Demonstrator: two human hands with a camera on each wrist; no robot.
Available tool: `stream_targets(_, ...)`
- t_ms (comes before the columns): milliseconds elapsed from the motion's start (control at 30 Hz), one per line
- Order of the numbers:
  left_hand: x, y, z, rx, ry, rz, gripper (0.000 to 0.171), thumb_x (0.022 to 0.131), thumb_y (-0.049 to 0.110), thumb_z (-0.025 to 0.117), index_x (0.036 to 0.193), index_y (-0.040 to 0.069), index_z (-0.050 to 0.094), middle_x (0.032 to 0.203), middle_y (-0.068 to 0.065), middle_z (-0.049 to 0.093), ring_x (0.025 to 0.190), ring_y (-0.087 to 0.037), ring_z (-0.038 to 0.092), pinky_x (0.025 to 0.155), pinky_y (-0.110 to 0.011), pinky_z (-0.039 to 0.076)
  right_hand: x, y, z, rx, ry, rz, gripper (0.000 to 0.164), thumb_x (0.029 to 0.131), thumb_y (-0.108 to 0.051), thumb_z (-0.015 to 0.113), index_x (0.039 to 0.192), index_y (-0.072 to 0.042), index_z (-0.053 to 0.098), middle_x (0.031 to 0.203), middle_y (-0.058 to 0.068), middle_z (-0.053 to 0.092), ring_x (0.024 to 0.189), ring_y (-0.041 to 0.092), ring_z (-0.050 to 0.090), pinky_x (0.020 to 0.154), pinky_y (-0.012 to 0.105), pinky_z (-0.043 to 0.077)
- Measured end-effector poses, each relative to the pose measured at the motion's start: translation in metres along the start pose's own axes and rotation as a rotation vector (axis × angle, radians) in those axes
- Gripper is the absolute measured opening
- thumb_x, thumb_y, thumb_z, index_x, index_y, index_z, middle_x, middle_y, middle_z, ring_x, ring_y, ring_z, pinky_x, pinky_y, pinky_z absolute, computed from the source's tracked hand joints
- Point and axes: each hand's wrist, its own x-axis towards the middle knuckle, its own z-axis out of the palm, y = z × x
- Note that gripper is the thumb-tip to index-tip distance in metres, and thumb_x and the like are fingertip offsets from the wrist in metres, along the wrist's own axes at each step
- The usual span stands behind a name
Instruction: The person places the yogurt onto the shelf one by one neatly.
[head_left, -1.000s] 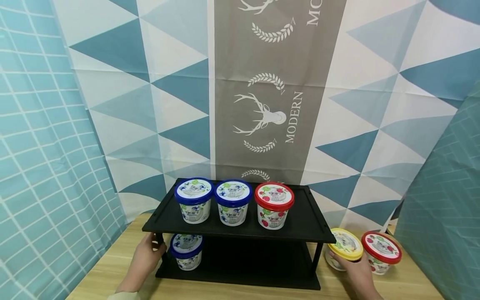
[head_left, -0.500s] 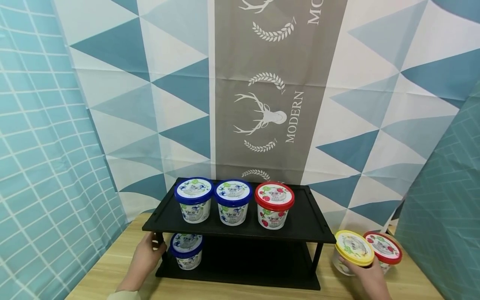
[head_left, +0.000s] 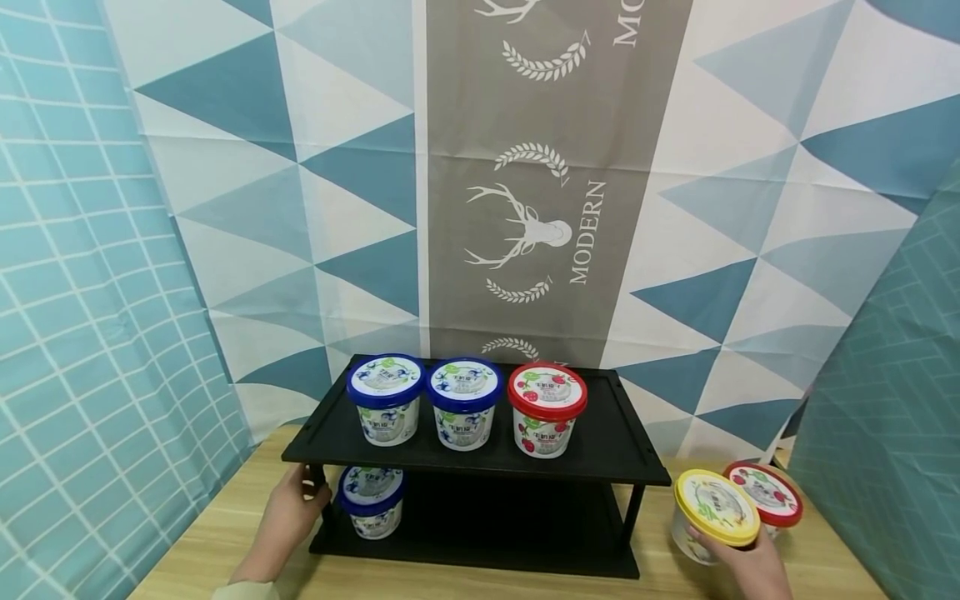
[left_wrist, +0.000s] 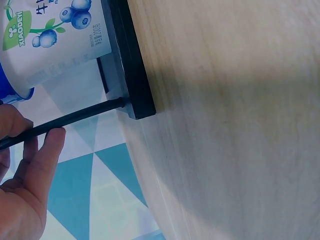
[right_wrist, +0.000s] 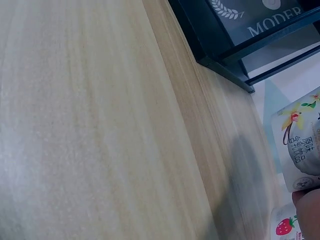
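Note:
My left hand point(head_left: 288, 512) grips the front left post point(left_wrist: 75, 117) of a black two-tier shelf point(head_left: 480, 467), thumb and fingers on either side of it. On the right, my right hand point(head_left: 753, 562) holds a yellow-lidded tub point(head_left: 716, 508), which tilts and shows a vanilla flower point(right_wrist: 295, 122) in the right wrist view. Behind that tub stands a red-lidded tub point(head_left: 768, 496), partly hidden. Along the upper tier stand a blue-lidded tub point(head_left: 386, 400), a second blue-lidded tub point(head_left: 465, 404) and a red-lidded tub point(head_left: 547, 408). Another blue-lidded tub point(head_left: 372, 500) sits at the lower tier's left end.
The shelf stands on a light wooden table point(head_left: 202, 550). A patterned cloth point(head_left: 360, 208) hangs close behind it. Blue tiled sheeting point(head_left: 82, 292) borders the left side, and a teal sheet point(head_left: 892, 442) the right.
My right hand has moved right and toward me with the yellow-lidded tub, away from the shelf's right end. The tub now overlaps the red-lidded one behind. My left hand stays on the post.

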Motion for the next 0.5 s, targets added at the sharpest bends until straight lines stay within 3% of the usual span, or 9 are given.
stream_targets(133, 0.0, 0.0, 0.0, 0.0, 0.006, 0.006, 0.039, 0.08, 0.008, 0.053, 0.117, 0.002, 0.042, 0.099, -0.02, 0.054, 0.086, -0.029, 0.058, 0.065, -0.033, 0.051, -0.003, -0.001, -0.003, 0.006, -0.001, 0.01, 0.12, 0.052, -0.048, 0.078, 0.14, -0.003, 0.011, 0.135, 0.027, 0.026, 0.119, 0.044, 0.028, 0.083, 0.056, 0.038)
stream_targets(333, -0.001, 0.002, 0.0, 0.0, 0.019, 0.008, 0.042, 0.08, 0.007, 0.052, 0.119, 0.002, 0.04, 0.099, -0.02, 0.055, 0.086, -0.029, 0.058, 0.065, -0.032, 0.051, -0.015, -0.008, -0.006, 0.018, -0.024, -0.028, 0.133, 0.041, -0.057, 0.077, 0.139, 0.002, 0.009, 0.133, 0.031, 0.023, 0.117, 0.047, 0.024, 0.097, 0.061, 0.026)
stream_targets(500, -0.001, 0.002, 0.0, 0.002, 0.015, 0.002, 0.041, 0.08, 0.007, 0.052, 0.119, 0.002, 0.04, 0.099, -0.02, 0.055, 0.086, -0.029, 0.058, 0.065, -0.032, 0.051, -0.02, -0.009, -0.009, 0.03, -0.062, -0.04, 0.136, 0.039, -0.058, 0.077, 0.139, 0.002, 0.007, 0.134, 0.031, 0.02, 0.117, 0.048, 0.022, 0.098, 0.06, 0.024)
